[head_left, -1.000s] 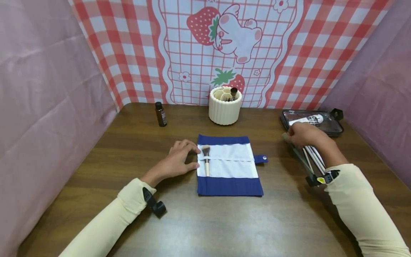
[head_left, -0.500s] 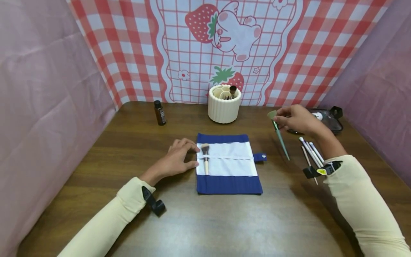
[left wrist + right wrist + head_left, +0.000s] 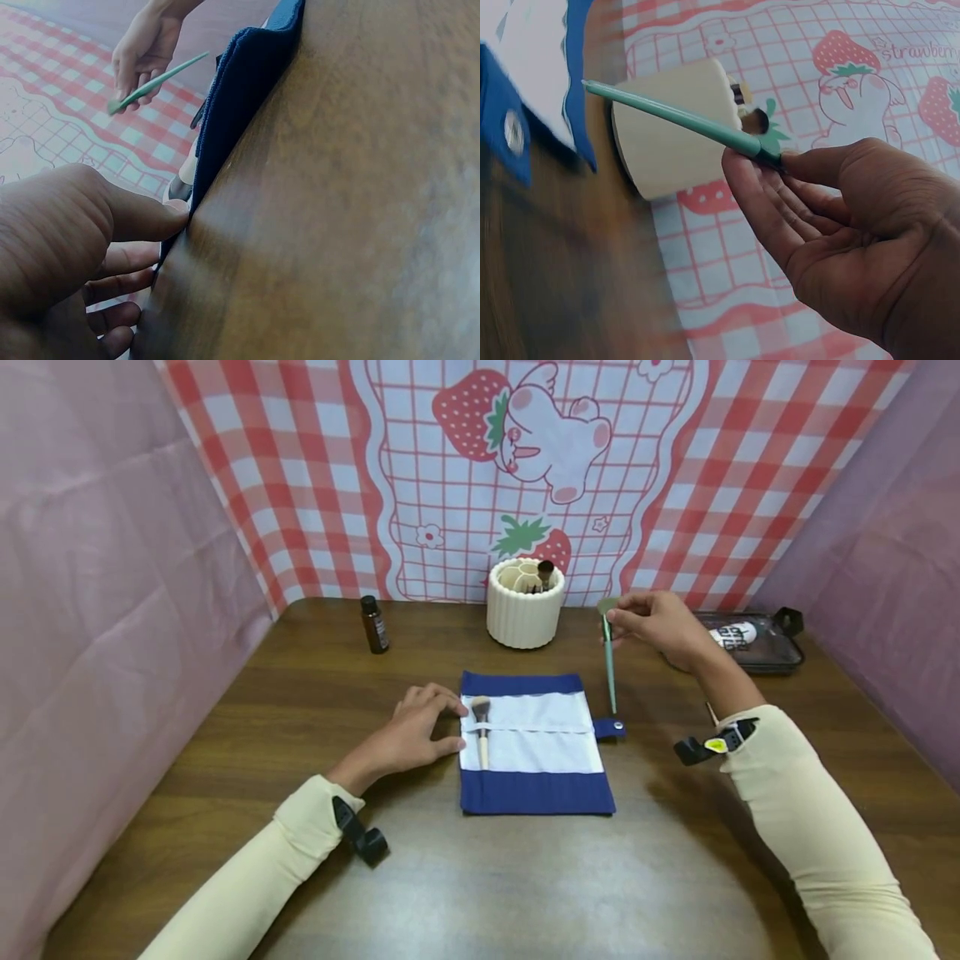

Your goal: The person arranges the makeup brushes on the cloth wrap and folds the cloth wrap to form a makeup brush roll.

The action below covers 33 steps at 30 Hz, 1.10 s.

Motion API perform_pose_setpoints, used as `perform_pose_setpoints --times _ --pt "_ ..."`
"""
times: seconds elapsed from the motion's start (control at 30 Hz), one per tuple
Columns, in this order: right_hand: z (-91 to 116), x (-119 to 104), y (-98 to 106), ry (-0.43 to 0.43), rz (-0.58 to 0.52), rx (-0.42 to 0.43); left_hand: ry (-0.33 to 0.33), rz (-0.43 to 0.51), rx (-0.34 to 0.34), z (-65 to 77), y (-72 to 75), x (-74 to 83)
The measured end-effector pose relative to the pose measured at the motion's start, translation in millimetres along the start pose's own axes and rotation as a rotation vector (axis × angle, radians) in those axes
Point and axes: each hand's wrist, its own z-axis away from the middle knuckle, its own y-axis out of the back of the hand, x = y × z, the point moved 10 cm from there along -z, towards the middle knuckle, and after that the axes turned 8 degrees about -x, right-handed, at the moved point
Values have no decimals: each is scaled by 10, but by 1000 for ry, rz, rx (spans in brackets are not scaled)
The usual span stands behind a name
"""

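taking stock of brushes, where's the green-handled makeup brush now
In the head view, the green-handled makeup brush is pinched in the right hand, right of the ribbed cream round holder.

Right hand (image 3: 656, 625) pinches green makeup brush (image 3: 609, 668) near its bristles, handle hanging tip-down near a blue snap tab (image 3: 607, 729). Left hand (image 3: 408, 732) touches left edge of flat blue-and-white brush roll (image 3: 536, 794); pale-handled brush (image 3: 483, 752) lies on it. Behind: brown bottle (image 3: 376, 628), ribbed cream holder (image 3: 522, 620).

We note a brown wood-grain table (image 3: 232, 710), pale glare (image 3: 435, 877) on its near part. Behind it we see a red-and-white checked cloth (image 3: 300, 485) printed with strawberries (image 3: 469, 414); creased pinkish drapes (image 3: 112, 568) flank both sides.
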Motion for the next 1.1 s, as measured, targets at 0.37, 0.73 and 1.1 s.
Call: perform_pose_setpoints --times 0.37,0.73,1.1 --pt "-272 -48 -341 -16 -160 -10 -3 -4 2 -9 -3 11" --pt "-449 -158 -731 34 -317 -40 -2 0 1 -3 -7 1" --pt "-524 -58 -1053 17 -425 -53 -5 -8 4 -5 -13 0"
